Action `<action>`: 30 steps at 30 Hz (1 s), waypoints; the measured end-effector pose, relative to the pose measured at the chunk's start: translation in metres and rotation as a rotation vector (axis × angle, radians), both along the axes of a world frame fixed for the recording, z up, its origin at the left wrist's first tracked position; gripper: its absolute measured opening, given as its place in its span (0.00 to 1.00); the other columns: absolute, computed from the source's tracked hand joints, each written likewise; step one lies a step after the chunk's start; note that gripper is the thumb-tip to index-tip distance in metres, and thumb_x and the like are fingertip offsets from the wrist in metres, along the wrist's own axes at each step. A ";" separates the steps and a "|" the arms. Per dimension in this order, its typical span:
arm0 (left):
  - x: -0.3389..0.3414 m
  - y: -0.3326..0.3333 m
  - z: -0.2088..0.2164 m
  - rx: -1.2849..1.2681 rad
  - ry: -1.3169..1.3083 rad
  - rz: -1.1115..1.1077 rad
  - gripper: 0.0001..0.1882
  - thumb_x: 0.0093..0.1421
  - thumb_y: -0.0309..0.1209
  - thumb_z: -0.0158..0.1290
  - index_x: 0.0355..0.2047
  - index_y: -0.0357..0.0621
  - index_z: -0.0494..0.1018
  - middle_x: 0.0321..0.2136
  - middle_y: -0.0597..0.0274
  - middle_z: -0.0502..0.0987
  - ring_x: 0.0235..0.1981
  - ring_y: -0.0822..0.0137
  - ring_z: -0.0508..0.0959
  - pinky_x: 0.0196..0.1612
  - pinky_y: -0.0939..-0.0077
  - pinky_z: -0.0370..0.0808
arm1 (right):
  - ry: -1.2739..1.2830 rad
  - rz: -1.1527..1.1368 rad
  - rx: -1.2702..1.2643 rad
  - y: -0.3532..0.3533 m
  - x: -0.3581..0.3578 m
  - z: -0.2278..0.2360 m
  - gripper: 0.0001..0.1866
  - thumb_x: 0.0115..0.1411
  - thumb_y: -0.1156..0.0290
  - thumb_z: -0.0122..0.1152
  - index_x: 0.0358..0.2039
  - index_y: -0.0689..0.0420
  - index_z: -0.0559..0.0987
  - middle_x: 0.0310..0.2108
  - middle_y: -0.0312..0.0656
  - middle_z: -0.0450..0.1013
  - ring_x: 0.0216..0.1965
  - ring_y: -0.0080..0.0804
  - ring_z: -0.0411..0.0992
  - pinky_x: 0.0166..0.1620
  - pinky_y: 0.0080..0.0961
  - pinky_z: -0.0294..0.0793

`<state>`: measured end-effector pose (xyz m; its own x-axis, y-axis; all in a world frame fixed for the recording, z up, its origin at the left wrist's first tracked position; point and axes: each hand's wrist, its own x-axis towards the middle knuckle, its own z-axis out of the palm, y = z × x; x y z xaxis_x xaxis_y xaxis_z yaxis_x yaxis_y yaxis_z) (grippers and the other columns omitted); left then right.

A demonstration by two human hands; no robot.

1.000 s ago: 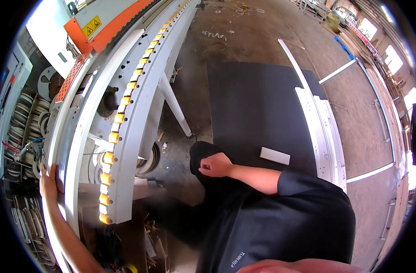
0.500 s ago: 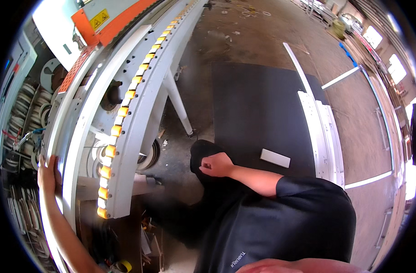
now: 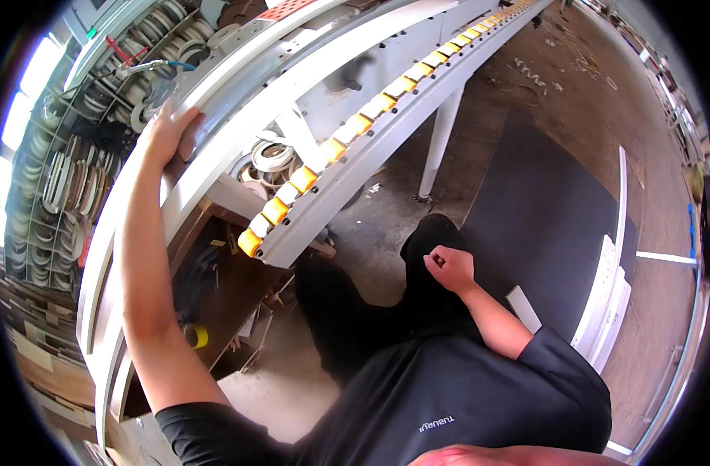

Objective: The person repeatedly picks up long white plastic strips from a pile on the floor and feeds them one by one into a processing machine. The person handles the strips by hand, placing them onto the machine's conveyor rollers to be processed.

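My left hand [image 3: 167, 138] is closed over a long white strip [image 3: 223, 78] that runs along the machine, with part of the fingers hidden behind its edge. My right hand [image 3: 450, 268] is curled into a loose fist by my dark-trousered knee [image 3: 433, 233], and nothing shows in it. Between my two hands a grey rail [image 3: 355, 167] with a row of orange and white rollers [image 3: 359, 124] slants away to the upper right. A second white strip [image 3: 316, 70] lies between that rail and my left hand.
A rack of edge-band rolls [image 3: 67, 179] stands at far left. Several rolls [image 3: 271, 155] lie under the rail, beside a support leg [image 3: 442, 140]. On the right are a black mat [image 3: 541, 202], a small white block [image 3: 523, 309] and stacked white profiles [image 3: 603, 303].
The view has turned left, so the rail now slants more across it and more of the rack shows. My left hand stays on the white strip; my right hand remains a fist at the knee.
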<state>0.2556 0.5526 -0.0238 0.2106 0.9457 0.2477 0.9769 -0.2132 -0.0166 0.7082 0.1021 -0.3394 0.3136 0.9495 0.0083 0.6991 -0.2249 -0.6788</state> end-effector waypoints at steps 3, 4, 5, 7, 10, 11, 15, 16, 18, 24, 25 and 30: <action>0.007 -0.011 0.011 -0.041 0.003 0.018 0.44 0.74 0.66 0.46 0.77 0.46 0.64 0.60 0.36 0.81 0.62 0.39 0.80 0.62 0.49 0.77 | -0.003 -0.010 0.029 -0.001 0.000 0.000 0.13 0.63 0.56 0.72 0.29 0.50 0.83 0.22 0.38 0.78 0.25 0.39 0.80 0.31 0.36 0.77; 0.004 -0.007 0.008 -0.030 -0.002 0.031 0.45 0.73 0.67 0.46 0.77 0.46 0.63 0.61 0.36 0.80 0.63 0.40 0.80 0.63 0.50 0.76 | -0.010 -0.005 0.045 0.000 0.001 -0.001 0.13 0.63 0.56 0.72 0.29 0.50 0.83 0.22 0.38 0.78 0.25 0.39 0.79 0.31 0.36 0.77; 0.001 -0.005 0.006 -0.019 -0.007 0.045 0.46 0.73 0.67 0.46 0.77 0.45 0.63 0.61 0.36 0.80 0.63 0.40 0.80 0.63 0.50 0.76 | -0.018 0.000 0.061 0.000 0.000 -0.002 0.13 0.63 0.57 0.72 0.28 0.50 0.83 0.21 0.38 0.78 0.25 0.39 0.79 0.31 0.36 0.76; 0.000 -0.002 0.004 -0.037 -0.035 0.049 0.48 0.72 0.69 0.48 0.78 0.45 0.63 0.62 0.36 0.80 0.64 0.41 0.80 0.64 0.51 0.76 | -0.007 -0.014 0.068 0.001 -0.001 -0.001 0.12 0.63 0.57 0.72 0.28 0.50 0.83 0.21 0.38 0.78 0.24 0.39 0.79 0.31 0.36 0.76; -0.005 0.004 0.002 -0.044 -0.043 0.030 0.48 0.71 0.69 0.50 0.78 0.48 0.63 0.62 0.37 0.80 0.64 0.42 0.80 0.64 0.51 0.76 | -0.010 -0.016 0.064 0.001 -0.002 0.001 0.12 0.63 0.58 0.72 0.28 0.50 0.83 0.21 0.38 0.77 0.24 0.38 0.78 0.31 0.35 0.76; -0.003 0.007 -0.001 -0.019 -0.055 0.028 0.47 0.71 0.68 0.50 0.78 0.48 0.63 0.61 0.37 0.80 0.63 0.41 0.80 0.64 0.51 0.77 | -0.016 -0.012 0.062 0.002 -0.003 0.001 0.12 0.63 0.58 0.73 0.28 0.50 0.83 0.21 0.38 0.77 0.24 0.38 0.78 0.31 0.35 0.76; -0.006 0.014 -0.012 0.037 -0.053 0.009 0.42 0.74 0.63 0.50 0.77 0.48 0.64 0.60 0.36 0.81 0.61 0.41 0.82 0.62 0.48 0.78 | -0.028 -0.011 0.052 -0.001 0.000 -0.004 0.13 0.64 0.57 0.73 0.29 0.51 0.83 0.21 0.38 0.77 0.23 0.36 0.78 0.30 0.33 0.76; -0.002 0.010 -0.008 0.023 -0.047 0.028 0.39 0.75 0.60 0.49 0.76 0.48 0.66 0.60 0.37 0.81 0.60 0.40 0.82 0.61 0.48 0.79 | -0.032 -0.008 0.046 0.003 0.002 -0.004 0.13 0.64 0.58 0.73 0.29 0.51 0.83 0.21 0.38 0.77 0.23 0.36 0.78 0.30 0.33 0.76; -0.014 0.019 -0.015 0.059 -0.019 -0.012 0.40 0.75 0.61 0.49 0.76 0.48 0.66 0.60 0.37 0.81 0.61 0.40 0.82 0.62 0.49 0.78 | -0.005 0.001 0.061 0.005 0.002 -0.005 0.12 0.64 0.59 0.73 0.29 0.51 0.83 0.21 0.38 0.77 0.23 0.35 0.78 0.30 0.32 0.75; -0.012 0.014 -0.013 0.088 -0.022 -0.009 0.46 0.70 0.68 0.51 0.76 0.47 0.67 0.62 0.39 0.81 0.61 0.42 0.82 0.64 0.51 0.77 | -0.037 -0.029 0.078 0.003 -0.004 -0.014 0.12 0.64 0.59 0.74 0.28 0.51 0.83 0.20 0.39 0.77 0.22 0.34 0.77 0.30 0.31 0.75; -0.006 0.009 -0.007 0.078 -0.007 0.010 0.45 0.71 0.66 0.51 0.76 0.48 0.66 0.62 0.39 0.81 0.62 0.42 0.82 0.64 0.51 0.77 | -0.039 -0.032 0.062 -0.002 -0.007 -0.009 0.12 0.65 0.59 0.74 0.28 0.51 0.83 0.20 0.39 0.77 0.22 0.34 0.77 0.30 0.31 0.75; 0.010 -0.015 -0.001 0.078 -0.094 -0.030 0.31 0.78 0.48 0.47 0.71 0.38 0.70 0.56 0.38 0.84 0.56 0.44 0.86 0.60 0.51 0.80 | -0.048 0.000 0.059 0.006 -0.004 -0.003 0.13 0.65 0.59 0.73 0.28 0.52 0.83 0.20 0.38 0.77 0.22 0.33 0.77 0.30 0.31 0.74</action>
